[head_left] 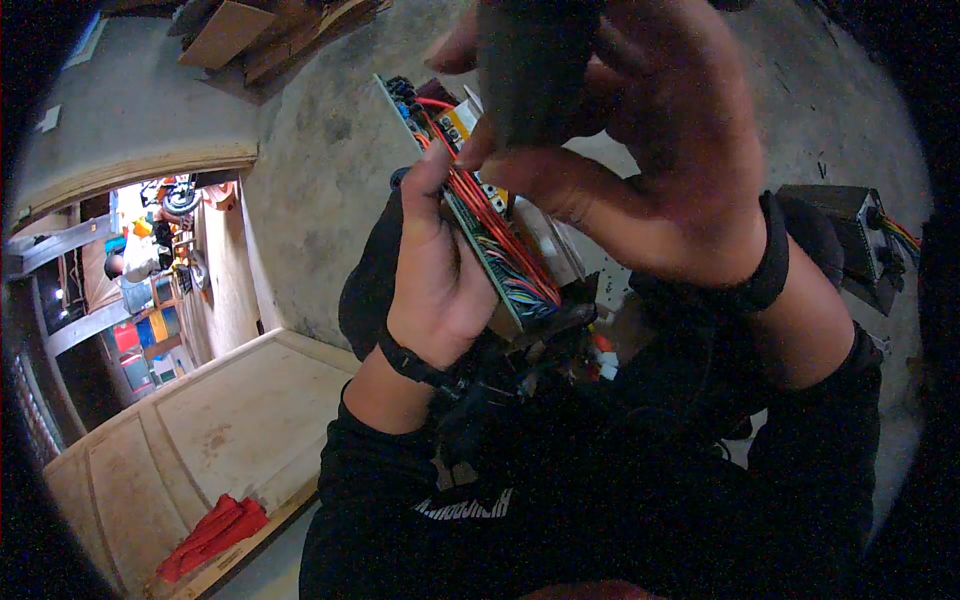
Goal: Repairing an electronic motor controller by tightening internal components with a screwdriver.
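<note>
"Board first: where have you got it?"

"In my left hand, held up in front of me, its long edge slanting from upper left down to lower right."

"How firm is that hold?"

"Closed on it. My thumb lies up against its left edge, and the rest of those fingers go behind it, out of sight."

"And what does it carry?"

"Wires, mostly red, run down its length, with green and blue ones bunched at the lower end. Beside the red ones sits a yellow part."

"What about the other hand?"

"My right hand is over the upper half, thumb stretched out toward the wires. A dark thing blurs in front of those fingers, so near the camera that I can't tell what it is, or whether they are closed on it."

"What's around you?"

"To my left, a wood panel with a red cloth crumpled near its edge. Past it, through a doorway, a person near a bike. Cardboard is heaped at the upper left. Off to my right, a grey box with coloured leads coming from its end."
</note>
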`<state>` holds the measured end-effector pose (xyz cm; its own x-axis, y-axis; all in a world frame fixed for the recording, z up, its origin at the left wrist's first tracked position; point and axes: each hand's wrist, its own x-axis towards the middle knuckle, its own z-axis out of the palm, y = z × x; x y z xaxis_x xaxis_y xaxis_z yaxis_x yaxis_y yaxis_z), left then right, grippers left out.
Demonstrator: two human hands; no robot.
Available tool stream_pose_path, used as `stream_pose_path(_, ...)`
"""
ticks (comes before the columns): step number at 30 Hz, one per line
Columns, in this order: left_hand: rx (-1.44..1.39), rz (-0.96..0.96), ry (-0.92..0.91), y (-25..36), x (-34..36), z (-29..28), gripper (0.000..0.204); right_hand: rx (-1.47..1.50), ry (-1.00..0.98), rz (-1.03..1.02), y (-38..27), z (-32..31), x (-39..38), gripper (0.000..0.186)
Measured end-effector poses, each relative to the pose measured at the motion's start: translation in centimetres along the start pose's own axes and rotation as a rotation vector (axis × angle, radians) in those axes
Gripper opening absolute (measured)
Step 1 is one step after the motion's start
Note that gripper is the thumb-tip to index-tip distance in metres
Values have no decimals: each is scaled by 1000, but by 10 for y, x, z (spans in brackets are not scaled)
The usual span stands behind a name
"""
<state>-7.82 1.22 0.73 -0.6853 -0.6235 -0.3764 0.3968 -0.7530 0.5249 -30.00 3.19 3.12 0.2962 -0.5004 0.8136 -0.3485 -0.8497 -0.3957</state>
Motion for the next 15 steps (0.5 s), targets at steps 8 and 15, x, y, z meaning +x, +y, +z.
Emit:
stream_pose_path(8,23,23,118,-2,-2,3,49,13,-8,53,-14,-6,-8,61)
stream_pose_path(15,99,62,78,-7,6,5,46,9,-19,103,-24,-7,4,62)
